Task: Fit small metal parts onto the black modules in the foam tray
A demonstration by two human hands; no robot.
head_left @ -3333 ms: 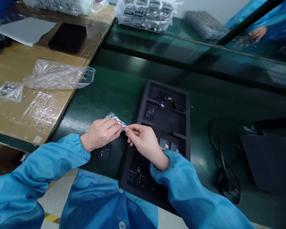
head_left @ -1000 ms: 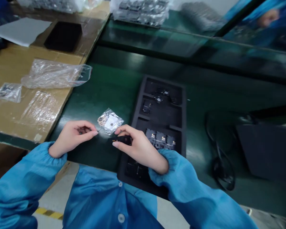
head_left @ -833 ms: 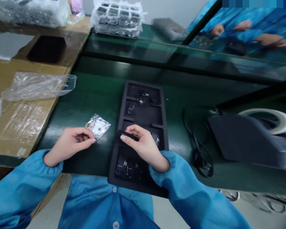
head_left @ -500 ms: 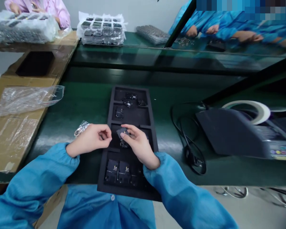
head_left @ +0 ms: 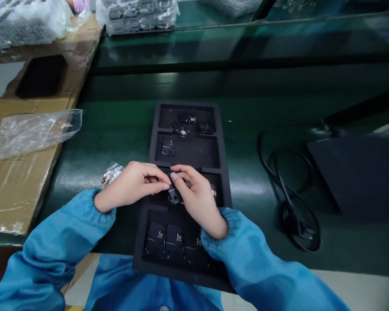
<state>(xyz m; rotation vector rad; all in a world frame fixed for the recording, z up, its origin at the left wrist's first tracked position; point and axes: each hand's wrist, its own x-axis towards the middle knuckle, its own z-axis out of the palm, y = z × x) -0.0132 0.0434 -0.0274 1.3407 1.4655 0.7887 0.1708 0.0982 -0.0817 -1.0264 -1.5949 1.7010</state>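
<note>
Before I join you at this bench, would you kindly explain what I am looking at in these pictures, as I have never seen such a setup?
There is no machine here: a person works with bare hands, seen from a camera worn on the head, looking forward and down. On the green tabletop lies a black tray with compartments holding dark parts. The right hand holds a small black piece above it; the left hand has its fingertips at that piece, though whether they pinch something tiny cannot be told. A small clear bag lies by the left wrist, and a black cable right of the tray.
</note>
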